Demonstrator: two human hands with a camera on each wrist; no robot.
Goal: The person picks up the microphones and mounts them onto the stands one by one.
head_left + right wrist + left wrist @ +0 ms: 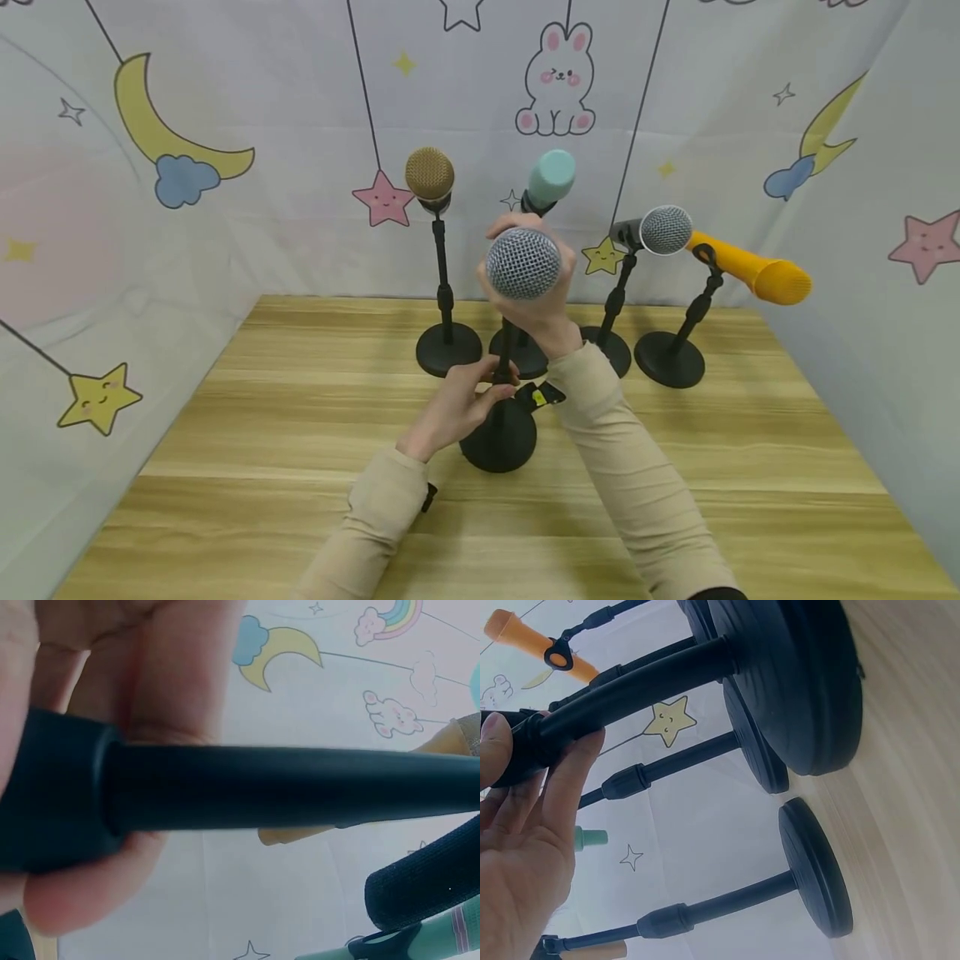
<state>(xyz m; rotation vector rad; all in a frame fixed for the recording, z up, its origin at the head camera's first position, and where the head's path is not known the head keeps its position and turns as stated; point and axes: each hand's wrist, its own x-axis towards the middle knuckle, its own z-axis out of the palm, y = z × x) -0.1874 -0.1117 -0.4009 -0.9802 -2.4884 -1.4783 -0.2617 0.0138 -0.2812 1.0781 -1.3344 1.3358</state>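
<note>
A microphone with a silver mesh head (523,264) sits on top of a black microphone stand (498,437), its head facing me. My right hand (551,296) grips the microphone from behind its head, which hides the handle. Lower down, my left hand (461,404) holds the stand around its collar (60,791), thumb on the near side. In the left wrist view, the thick lower pole (641,694) runs from that hand to the round base (802,690). The thin upper rod (300,787) crosses the right wrist view.
Behind stand more microphones on black stands: gold (430,175), mint (553,177), silver-headed (666,230) and orange (750,267). The mint one's base is close behind the held stand. A cartoon-printed white cloth (300,225) rises along the back and sides of the wooden table (300,392).
</note>
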